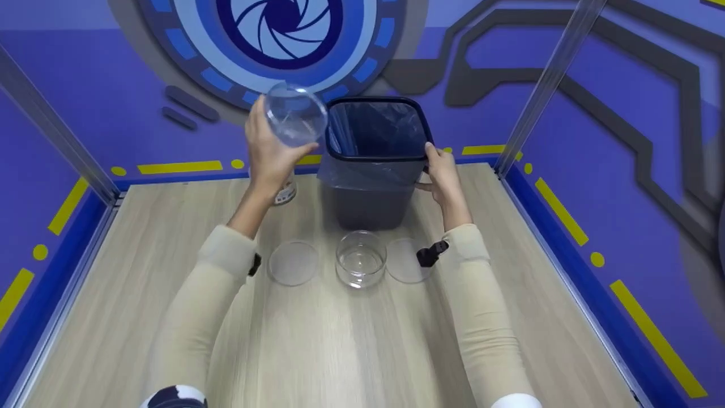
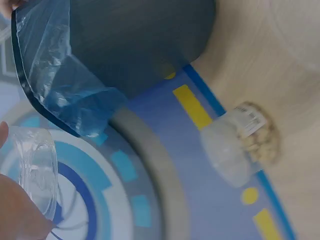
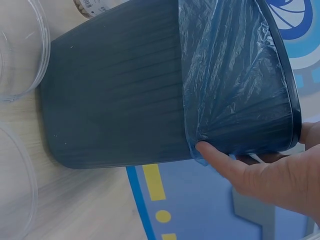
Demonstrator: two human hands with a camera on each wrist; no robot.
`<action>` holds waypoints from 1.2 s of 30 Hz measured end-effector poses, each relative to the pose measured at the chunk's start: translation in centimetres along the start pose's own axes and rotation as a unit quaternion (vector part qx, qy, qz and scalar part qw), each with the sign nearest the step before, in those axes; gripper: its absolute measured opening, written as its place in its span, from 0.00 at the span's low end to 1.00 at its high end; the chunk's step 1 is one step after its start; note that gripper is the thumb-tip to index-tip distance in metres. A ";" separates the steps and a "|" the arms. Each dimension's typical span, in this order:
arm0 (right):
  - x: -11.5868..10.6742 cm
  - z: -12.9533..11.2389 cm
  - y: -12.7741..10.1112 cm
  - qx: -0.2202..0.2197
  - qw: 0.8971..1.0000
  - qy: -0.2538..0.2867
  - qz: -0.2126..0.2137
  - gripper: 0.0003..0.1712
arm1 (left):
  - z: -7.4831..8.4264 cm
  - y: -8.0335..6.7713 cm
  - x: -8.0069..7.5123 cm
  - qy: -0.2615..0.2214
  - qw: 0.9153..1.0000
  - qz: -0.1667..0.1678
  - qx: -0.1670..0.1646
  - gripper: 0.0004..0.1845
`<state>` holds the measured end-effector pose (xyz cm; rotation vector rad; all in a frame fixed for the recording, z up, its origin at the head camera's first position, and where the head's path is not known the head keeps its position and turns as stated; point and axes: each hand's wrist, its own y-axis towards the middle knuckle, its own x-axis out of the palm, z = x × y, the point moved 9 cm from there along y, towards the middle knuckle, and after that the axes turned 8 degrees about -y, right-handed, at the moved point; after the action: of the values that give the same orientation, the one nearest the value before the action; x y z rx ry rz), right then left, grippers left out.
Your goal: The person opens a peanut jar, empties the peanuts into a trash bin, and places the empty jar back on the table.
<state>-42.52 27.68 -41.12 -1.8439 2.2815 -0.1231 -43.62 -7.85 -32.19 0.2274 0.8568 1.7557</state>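
My left hand grips a clear round container by its side, raised and tilted beside the bin's left rim. No contents can be made out in it. A dark trash bin with a translucent bag liner folded over its rim stands at the back of the table. At the bin's right side, my right hand holds the upper edge. In the right wrist view, one fingertip presses the liner's lower hem, while other fingers are partly hidden behind the bin.
Another clear round container stands in front of the bin, flanked by two flat translucent lids. Behind my left forearm is a labelled clear jar with pale pieces inside. Printed walls enclose the wooden table.
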 end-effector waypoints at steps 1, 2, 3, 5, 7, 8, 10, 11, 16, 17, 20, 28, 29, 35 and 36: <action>0.0 0.0 0.0 -0.001 1.000 0.002 0.001 0.37 | -0.9 -0.7 -0.8 -0.005 1.000 0.009 -0.017 0.68; 0.0 0.0 0.0 -0.001 1.000 0.003 0.002 0.37 | -1.8 -1.5 -1.5 -0.012 0.999 0.018 -0.030 0.68; 0.0 0.0 0.0 -0.001 1.000 0.004 0.003 0.37 | -2.7 -2.4 -2.3 -0.015 0.999 0.025 -0.044 0.69; 0.1 0.0 0.0 0.000 1.000 0.004 0.002 0.37 | -4.5 -4.3 -3.8 -0.015 0.997 0.038 -0.062 0.69; 0.1 0.1 0.1 0.000 1.000 0.004 0.000 0.37 | -6.3 -6.3 -5.2 -0.010 0.996 0.049 -0.077 0.69; 0.1 0.1 0.1 0.000 1.000 0.003 -0.001 0.37 | -7.2 -7.2 -5.8 -0.003 0.995 0.052 -0.084 0.68; 0.0 0.1 0.0 -0.001 1.000 0.002 0.000 0.37 | -8.9 -8.9 -6.9 0.014 0.994 0.059 -0.095 0.68; 0.0 0.1 0.1 -0.002 1.000 0.003 0.001 0.37 | -9.6 -9.7 -7.4 0.023 0.993 0.060 -0.101 0.68; -0.1 0.4 0.2 -0.006 1.000 0.011 0.005 0.38 | -12.8 -12.8 -9.1 0.053 0.988 0.050 -0.134 0.66; -0.1 0.6 0.3 -0.007 1.000 0.015 0.003 0.39 | -13.3 -13.3 -9.3 0.054 0.987 0.048 -0.142 0.66; -0.1 1.2 0.6 -0.011 0.999 0.032 -0.002 0.41 | -14.4 -14.8 -9.5 0.057 0.983 0.036 -0.168 0.66; -1.0 2.5 -1.5 -0.079 0.990 -0.094 0.071 0.41 | -15.9 -17.3 -9.5 0.053 0.979 0.016 -0.198 0.65; -1.0 2.6 -2.2 -0.095 0.983 -0.128 0.092 0.40 | -16.0 -17.6 -9.7 0.052 0.978 0.015 -0.203 0.65; 1.3 4.4 -6.0 -0.225 0.944 -0.212 0.117 0.27 | -17.1 -19.3 -10.7 0.036 0.968 0.001 -0.247 0.66; 2.1 4.8 -6.5 -0.252 0.936 -0.225 0.104 0.26 | -17.3 -19.5 -10.8 0.034 0.966 -0.003 -0.255 0.66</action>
<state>-35.68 24.51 -44.72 -1.5782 2.2697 0.8977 -34.34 -22.57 -54.43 -0.1779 0.4264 1.9222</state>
